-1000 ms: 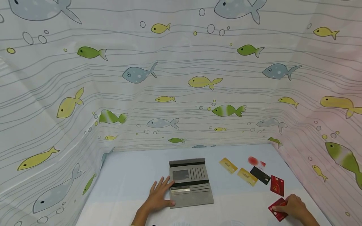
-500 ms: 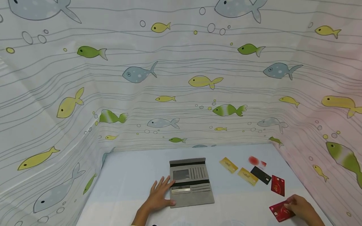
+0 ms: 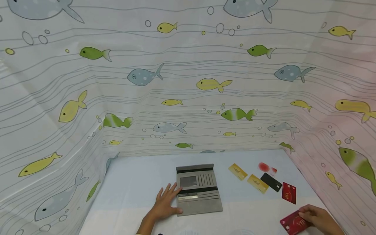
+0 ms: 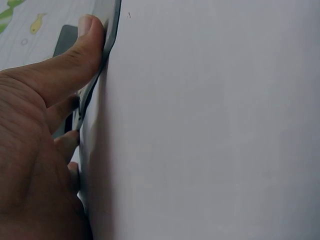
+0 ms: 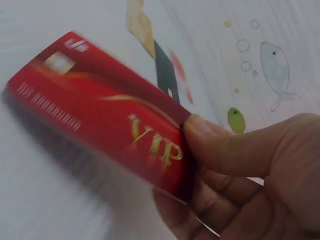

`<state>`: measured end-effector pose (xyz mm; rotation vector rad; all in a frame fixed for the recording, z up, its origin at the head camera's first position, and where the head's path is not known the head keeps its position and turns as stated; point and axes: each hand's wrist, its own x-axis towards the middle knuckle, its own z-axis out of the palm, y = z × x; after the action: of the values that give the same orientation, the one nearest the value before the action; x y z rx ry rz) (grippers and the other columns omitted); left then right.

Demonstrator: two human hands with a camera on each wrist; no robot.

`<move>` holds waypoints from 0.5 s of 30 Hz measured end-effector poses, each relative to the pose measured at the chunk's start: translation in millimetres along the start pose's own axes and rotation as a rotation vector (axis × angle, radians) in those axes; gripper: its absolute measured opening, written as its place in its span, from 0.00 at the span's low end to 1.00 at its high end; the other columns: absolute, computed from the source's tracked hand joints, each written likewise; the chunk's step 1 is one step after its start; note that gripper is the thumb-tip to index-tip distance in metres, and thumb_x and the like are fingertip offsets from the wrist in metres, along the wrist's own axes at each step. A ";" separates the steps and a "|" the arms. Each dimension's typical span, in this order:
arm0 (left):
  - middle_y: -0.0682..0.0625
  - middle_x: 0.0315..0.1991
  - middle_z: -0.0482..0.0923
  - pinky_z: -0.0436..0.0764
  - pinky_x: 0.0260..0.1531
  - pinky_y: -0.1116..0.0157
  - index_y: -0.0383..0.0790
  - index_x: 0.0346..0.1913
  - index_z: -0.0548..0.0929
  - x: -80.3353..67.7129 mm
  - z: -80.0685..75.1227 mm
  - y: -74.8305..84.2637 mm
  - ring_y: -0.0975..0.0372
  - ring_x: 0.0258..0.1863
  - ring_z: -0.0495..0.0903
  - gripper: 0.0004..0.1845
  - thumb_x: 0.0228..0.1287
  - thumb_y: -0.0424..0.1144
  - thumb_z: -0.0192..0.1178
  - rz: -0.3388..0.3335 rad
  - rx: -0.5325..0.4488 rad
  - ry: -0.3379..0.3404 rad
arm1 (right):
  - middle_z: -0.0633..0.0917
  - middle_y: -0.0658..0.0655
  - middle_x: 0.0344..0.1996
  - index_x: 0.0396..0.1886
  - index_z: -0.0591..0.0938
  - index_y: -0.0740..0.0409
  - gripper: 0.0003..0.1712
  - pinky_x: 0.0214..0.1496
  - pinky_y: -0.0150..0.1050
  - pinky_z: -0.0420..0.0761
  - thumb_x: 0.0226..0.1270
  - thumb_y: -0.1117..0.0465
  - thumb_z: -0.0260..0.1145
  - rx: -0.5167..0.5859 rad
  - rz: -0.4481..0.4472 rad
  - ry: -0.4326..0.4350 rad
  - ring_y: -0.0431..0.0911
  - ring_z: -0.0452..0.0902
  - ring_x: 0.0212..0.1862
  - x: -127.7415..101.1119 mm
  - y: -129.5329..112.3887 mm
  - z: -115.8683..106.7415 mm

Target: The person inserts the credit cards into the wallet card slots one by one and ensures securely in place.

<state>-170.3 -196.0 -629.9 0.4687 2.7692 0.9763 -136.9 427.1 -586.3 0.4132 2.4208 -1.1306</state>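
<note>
A grey wallet [image 3: 199,206] lies unfolded on the white table, with card slots, a clear window and a card showing in its lower left pocket. Along its left edge rests my left hand [image 3: 165,204], fingers spread and thumb on the lower corner; the left wrist view shows that thumb [image 4: 85,50] lying on the wallet's edge. At the right, my right hand [image 3: 318,218] pinches a red VIP card [image 5: 105,110] by one end between thumb and fingers. The card is tilted, and its far end casts a shadow on the table.
Beyond the right hand lie another red VIP card [image 3: 289,193], a black card [image 3: 271,182], two gold cards [image 3: 257,183] and a pale card with red shapes [image 3: 264,167]. Fish-print curtain [image 3: 188,98] encloses the table at the back and sides.
My right hand has shifted right and nearer, and its grip has moved to the red card's right end, so more of the card's face shows. The left hand and wallet stay put.
</note>
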 end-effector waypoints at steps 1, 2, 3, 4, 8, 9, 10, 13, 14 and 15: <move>0.40 0.80 0.53 0.36 0.72 0.32 0.50 0.75 0.65 0.1 0.1 -0.1 0.38 0.79 0.46 0.52 0.46 0.63 0.71 -0.002 0.001 0.000 | 0.85 0.68 0.46 0.54 0.78 0.73 0.40 0.46 0.53 0.87 0.60 0.41 0.70 0.006 -0.012 0.006 0.50 0.81 0.41 -1.1 -2.4 1.4; 0.40 0.80 0.53 0.36 0.72 0.32 0.50 0.75 0.65 0.1 0.1 -0.1 0.38 0.79 0.46 0.52 0.46 0.63 0.71 -0.003 0.003 0.000 | 0.84 0.70 0.49 0.56 0.77 0.73 0.41 0.47 0.54 0.87 0.61 0.39 0.69 0.014 -0.022 0.015 0.50 0.81 0.42 -1.8 -5.0 3.2; 0.40 0.80 0.53 0.36 0.72 0.32 0.50 0.75 0.65 0.1 0.1 -0.1 0.38 0.79 0.46 0.52 0.46 0.63 0.71 -0.003 0.002 0.000 | 0.83 0.71 0.52 0.58 0.77 0.72 0.42 0.48 0.54 0.86 0.63 0.39 0.69 0.029 -0.030 0.027 0.50 0.81 0.44 -2.4 -7.8 5.2; 0.40 0.80 0.53 0.36 0.72 0.33 0.50 0.75 0.65 0.0 0.1 -0.1 0.38 0.79 0.46 0.52 0.46 0.63 0.71 -0.002 0.000 0.001 | 0.82 0.71 0.53 0.60 0.76 0.72 0.40 0.49 0.54 0.86 0.65 0.40 0.68 0.050 -0.038 0.039 0.50 0.81 0.45 -2.5 -10.3 7.3; 0.40 0.79 0.53 0.36 0.71 0.32 0.49 0.75 0.65 -0.1 0.3 -0.5 0.37 0.79 0.46 0.52 0.46 0.63 0.72 0.005 -0.004 0.003 | 0.85 0.67 0.51 0.55 0.80 0.69 0.34 0.48 0.48 0.88 0.63 0.45 0.72 0.161 -0.040 0.093 0.49 0.81 0.45 -1.3 -23.4 17.7; 0.40 0.79 0.53 0.36 0.71 0.32 0.49 0.75 0.65 0.0 0.4 -0.8 0.37 0.79 0.46 0.52 0.46 0.63 0.71 0.005 -0.004 0.003 | 0.85 0.66 0.50 0.53 0.81 0.69 0.31 0.47 0.47 0.88 0.63 0.47 0.72 0.183 -0.044 0.101 0.49 0.81 0.44 -1.3 -27.0 20.2; 0.40 0.79 0.53 0.36 0.71 0.32 0.49 0.75 0.65 0.0 0.6 -1.1 0.37 0.79 0.46 0.52 0.46 0.64 0.71 0.006 -0.004 0.004 | 0.85 0.65 0.49 0.52 0.81 0.68 0.29 0.46 0.45 0.88 0.63 0.48 0.72 0.203 -0.053 0.109 0.49 0.81 0.44 -0.9 -30.6 22.9; 0.40 0.79 0.53 0.37 0.71 0.32 0.50 0.75 0.65 0.2 1.4 -2.2 0.37 0.79 0.46 0.53 0.46 0.64 0.71 0.006 -0.001 0.003 | 0.85 0.61 0.47 0.51 0.80 0.69 0.24 0.45 0.42 0.89 0.68 0.53 0.69 0.246 -0.092 0.130 0.47 0.81 0.42 -0.6 -39.7 31.2; 0.40 0.79 0.53 0.37 0.71 0.32 0.50 0.76 0.65 0.5 1.7 -2.6 0.37 0.79 0.46 0.53 0.46 0.65 0.71 0.007 -0.001 0.003 | 0.85 0.60 0.46 0.51 0.79 0.69 0.22 0.45 0.41 0.89 0.69 0.55 0.68 0.262 -0.104 0.136 0.47 0.81 0.42 -0.4 -41.9 34.0; 0.40 0.80 0.53 0.36 0.71 0.32 0.50 0.76 0.65 0.6 1.8 -2.6 0.37 0.79 0.46 0.53 0.46 0.65 0.71 0.007 -0.002 0.002 | 0.85 0.59 0.45 0.51 0.78 0.69 0.21 0.45 0.41 0.89 0.70 0.56 0.67 0.274 -0.119 0.140 0.47 0.82 0.42 0.4 -43.2 37.1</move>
<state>-171.0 -196.6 -632.9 0.4780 2.7699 0.9811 -146.6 371.3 -579.7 0.4513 2.4423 -1.5415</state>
